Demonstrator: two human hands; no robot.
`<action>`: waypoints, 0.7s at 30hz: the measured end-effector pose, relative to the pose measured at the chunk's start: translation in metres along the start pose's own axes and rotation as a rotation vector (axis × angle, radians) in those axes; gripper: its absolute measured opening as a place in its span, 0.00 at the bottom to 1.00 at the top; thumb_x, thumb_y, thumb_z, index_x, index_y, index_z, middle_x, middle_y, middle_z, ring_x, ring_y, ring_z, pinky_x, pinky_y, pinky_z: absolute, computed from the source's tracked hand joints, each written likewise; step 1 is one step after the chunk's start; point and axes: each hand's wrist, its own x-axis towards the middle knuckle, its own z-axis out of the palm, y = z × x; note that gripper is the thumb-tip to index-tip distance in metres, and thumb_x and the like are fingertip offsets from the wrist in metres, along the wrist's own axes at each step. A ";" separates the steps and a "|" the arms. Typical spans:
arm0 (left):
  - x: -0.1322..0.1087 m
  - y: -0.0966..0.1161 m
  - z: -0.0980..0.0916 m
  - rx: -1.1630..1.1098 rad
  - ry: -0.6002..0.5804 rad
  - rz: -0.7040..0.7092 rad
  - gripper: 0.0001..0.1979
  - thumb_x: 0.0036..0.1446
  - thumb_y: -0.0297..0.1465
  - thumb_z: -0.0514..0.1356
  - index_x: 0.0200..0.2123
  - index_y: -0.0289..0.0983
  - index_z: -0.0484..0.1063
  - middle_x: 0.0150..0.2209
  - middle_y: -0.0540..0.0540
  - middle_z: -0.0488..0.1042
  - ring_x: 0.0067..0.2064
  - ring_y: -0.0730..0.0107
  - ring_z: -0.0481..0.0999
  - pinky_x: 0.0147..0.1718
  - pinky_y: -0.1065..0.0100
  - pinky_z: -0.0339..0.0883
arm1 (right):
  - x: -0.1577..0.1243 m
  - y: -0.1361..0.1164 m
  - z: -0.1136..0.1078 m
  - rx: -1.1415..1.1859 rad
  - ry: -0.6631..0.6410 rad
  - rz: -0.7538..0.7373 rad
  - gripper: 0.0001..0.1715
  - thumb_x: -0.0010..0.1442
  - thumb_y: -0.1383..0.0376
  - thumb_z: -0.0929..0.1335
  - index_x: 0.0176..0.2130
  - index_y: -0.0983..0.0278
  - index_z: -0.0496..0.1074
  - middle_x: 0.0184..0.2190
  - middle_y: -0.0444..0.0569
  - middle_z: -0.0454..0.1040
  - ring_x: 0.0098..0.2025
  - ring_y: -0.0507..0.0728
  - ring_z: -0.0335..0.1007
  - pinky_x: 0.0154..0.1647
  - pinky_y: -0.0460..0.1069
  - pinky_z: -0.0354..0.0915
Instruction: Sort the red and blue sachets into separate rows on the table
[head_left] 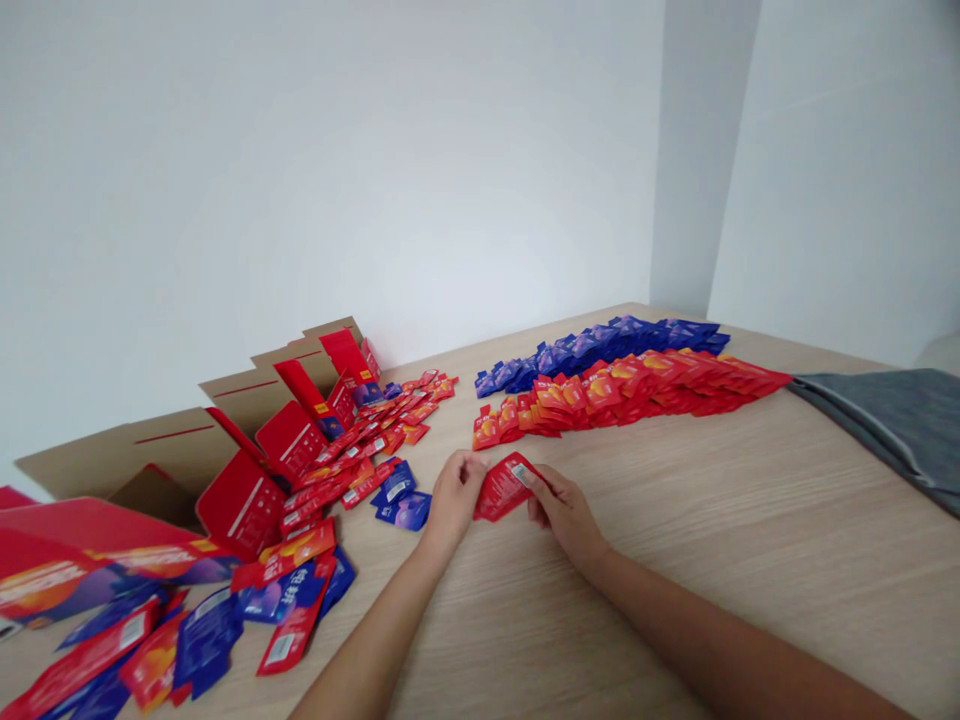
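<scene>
Between my two hands is a red sachet (501,488), its printed back with a white barcode label facing me. My left hand (457,492) pinches its left edge, and my right hand (564,508) grips the right edge by the barcode, thumb on top. Just beyond them lies a long overlapping row of red sachets (607,392). Behind that runs a similar row of blue sachets (592,348). Left of my left hand, a couple of blue sachets (405,508) lie loose on the wooden table (675,500).
Open red cartons (247,500) stand along the left by the wall, with mixed red and blue sachets (300,590) spilling out before them. A grey fabric item with a zip (885,420) lies at the right edge. A white wall (450,170) rises behind the table.
</scene>
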 end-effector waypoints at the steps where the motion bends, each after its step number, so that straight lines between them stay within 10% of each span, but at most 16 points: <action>1: -0.001 0.000 -0.003 0.024 0.090 0.007 0.14 0.53 0.43 0.52 0.25 0.38 0.63 0.21 0.54 0.62 0.26 0.72 0.63 0.26 0.71 0.57 | -0.001 0.000 0.001 0.008 -0.009 -0.045 0.19 0.60 0.54 0.61 0.40 0.63 0.72 0.17 0.41 0.65 0.18 0.49 0.59 0.17 0.43 0.55; 8: -0.010 -0.009 -0.006 0.006 0.369 -0.025 0.21 0.47 0.49 0.56 0.34 0.38 0.64 0.38 0.44 0.67 0.43 0.62 0.68 0.38 0.63 0.64 | -0.003 -0.001 0.001 -0.115 -0.014 -0.377 0.16 0.61 0.63 0.62 0.47 0.56 0.72 0.44 0.47 0.73 0.43 0.54 0.69 0.43 0.49 0.66; 14: 0.001 0.002 0.009 -0.278 -0.196 -0.344 0.19 0.49 0.49 0.50 0.22 0.38 0.60 0.15 0.53 0.64 0.14 0.77 0.59 0.15 0.74 0.50 | 0.003 0.006 -0.001 -0.148 0.030 -0.359 0.17 0.60 0.65 0.62 0.48 0.54 0.71 0.47 0.45 0.71 0.50 0.55 0.65 0.53 0.52 0.60; 21: 0.076 0.041 0.053 0.057 -0.139 -0.013 0.16 0.54 0.36 0.46 0.16 0.39 0.57 0.10 0.55 0.59 0.14 0.76 0.58 0.18 0.73 0.53 | 0.012 0.023 0.002 0.010 0.287 0.015 0.25 0.54 0.63 0.62 0.53 0.61 0.60 0.43 0.52 0.69 0.41 0.56 0.68 0.35 0.49 0.66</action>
